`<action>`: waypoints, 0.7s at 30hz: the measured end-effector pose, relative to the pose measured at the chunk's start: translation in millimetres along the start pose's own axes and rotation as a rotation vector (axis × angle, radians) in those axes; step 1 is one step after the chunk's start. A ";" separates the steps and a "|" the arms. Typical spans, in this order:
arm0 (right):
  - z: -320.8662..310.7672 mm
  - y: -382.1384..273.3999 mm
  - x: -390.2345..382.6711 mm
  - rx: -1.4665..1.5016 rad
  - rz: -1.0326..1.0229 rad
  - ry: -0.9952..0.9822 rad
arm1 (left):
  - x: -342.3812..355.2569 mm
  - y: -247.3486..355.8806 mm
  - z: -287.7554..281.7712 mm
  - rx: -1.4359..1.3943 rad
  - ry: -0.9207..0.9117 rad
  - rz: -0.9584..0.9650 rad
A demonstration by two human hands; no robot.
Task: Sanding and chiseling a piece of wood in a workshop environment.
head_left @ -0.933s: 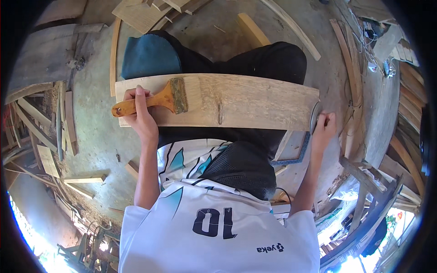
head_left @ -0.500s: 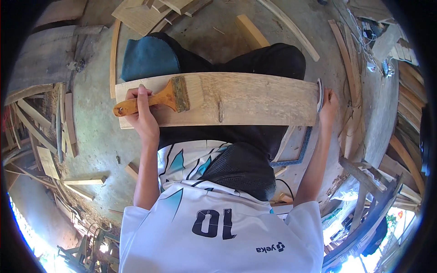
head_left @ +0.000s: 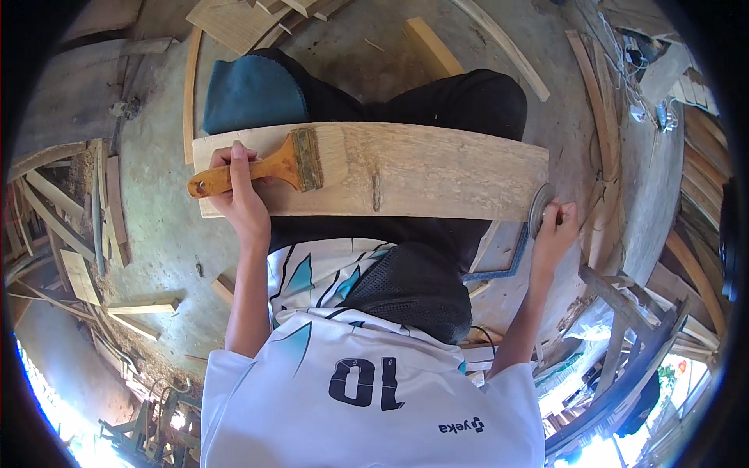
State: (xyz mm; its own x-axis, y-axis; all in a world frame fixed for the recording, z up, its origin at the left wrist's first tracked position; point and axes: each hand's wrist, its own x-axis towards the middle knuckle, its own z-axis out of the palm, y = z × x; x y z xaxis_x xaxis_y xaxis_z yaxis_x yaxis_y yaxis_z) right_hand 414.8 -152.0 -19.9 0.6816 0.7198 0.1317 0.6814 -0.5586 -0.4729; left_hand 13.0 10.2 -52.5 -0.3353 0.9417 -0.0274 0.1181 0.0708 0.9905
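Observation:
A long pale wooden board (head_left: pixel 437 175) lies crosswise over my lap. My left hand (head_left: pixel 243 199) is closed around the orange-brown wooden handle of a wide flat paintbrush (head_left: pixel 285 168), at the board's left end. The brush's metal band and bristles point right, over the board's face. In my right hand (head_left: pixel 555 230) is a round grey disc (head_left: pixel 540 209), gripped at the board's lower right corner. The disc's edge is against or very near the board's end; its exact kind is not clear.
Offcuts and planks (head_left: pixel 234 27) lie at the far left on the concrete floor (head_left: pixel 168 234). More scrap wood (head_left: pixel 70 203) is heaped on the left. Boards (head_left: pixel 597 109) and white cables (head_left: pixel 616 58) are at the right. A blue-edged frame (head_left: pixel 499 269) lies beside my lap.
My right hand has moved the disc from the upper part of the board's right end down to its lower corner. My left hand and the brush have barely shifted.

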 end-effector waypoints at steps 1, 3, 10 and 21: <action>-1.7 -5.2 1.2 -0.012 -0.003 -0.002 | 0.3 -1.6 -0.4 0.002 -0.003 0.012; -0.7 -8.3 11.8 -0.022 -0.008 -0.007 | 0.8 -2.2 0.0 0.004 -0.001 0.016; 25.4 -16.5 64.2 -0.121 -0.213 0.060 | 1.1 -3.6 1.0 0.012 0.001 0.027; 25.8 -45.1 21.0 -0.229 -0.229 0.034 | -0.5 0.6 -0.3 -0.027 -0.024 0.002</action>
State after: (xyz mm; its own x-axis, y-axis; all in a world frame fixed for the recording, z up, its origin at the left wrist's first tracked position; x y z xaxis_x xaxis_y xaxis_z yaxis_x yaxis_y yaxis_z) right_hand 391.5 -101.0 -18.3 0.5095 0.8254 0.2433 0.8578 -0.4648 -0.2195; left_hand 12.9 9.7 -51.9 -0.3126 0.9495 -0.0279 0.0933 0.0599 0.9938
